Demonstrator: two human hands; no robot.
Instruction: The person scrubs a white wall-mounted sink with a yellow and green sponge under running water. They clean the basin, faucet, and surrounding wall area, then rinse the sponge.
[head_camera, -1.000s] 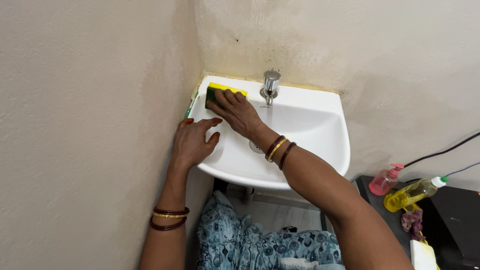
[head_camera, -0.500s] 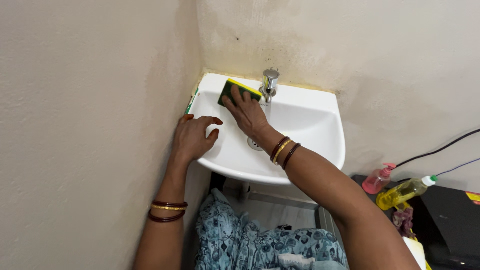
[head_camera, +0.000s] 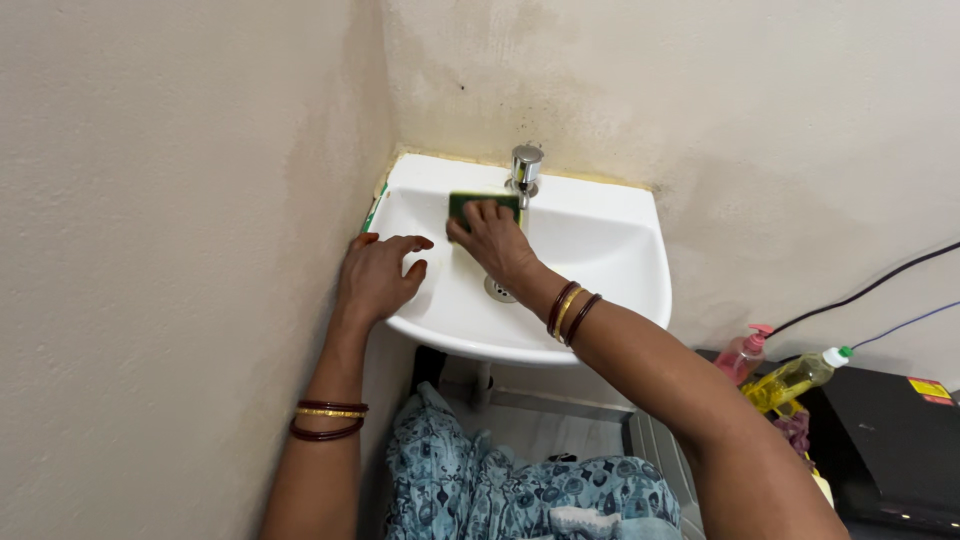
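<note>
Right hand (head_camera: 492, 238): grip closed on a green rectangular scouring sponge with a thin yellow edge (head_camera: 482, 204), fingers laid over its near face and pressing it flat against the inner back wall of the basin; the sponge sits just below the back rim, touching or very nearly touching the base of the chrome pillar tap (head_camera: 522, 170) on its left side. Left hand (head_camera: 380, 276): grip slack, holding nothing; palm rests on the left front rim of the white ceramic wall-hung wash basin (head_camera: 610, 260), fingers spread and slightly curled, tips pointing towards the bowl. Round metal drain (head_camera: 497, 289) lies at the bottom of the bowl, partly covered by the right wrist. Both wrists carry dark red and gold bangles (head_camera: 567, 310). The basin stands in the corner where two cream, stained plaster walls (head_camera: 180, 200) meet; its left edge abuts the side wall. Beyond the basin's right edge, well apart: a pink pump bottle (head_camera: 742, 352) and a bottle of yellow liquid with a green-and-white cap (head_camera: 790, 380) beside a black surface (head_camera: 885, 440).
</note>
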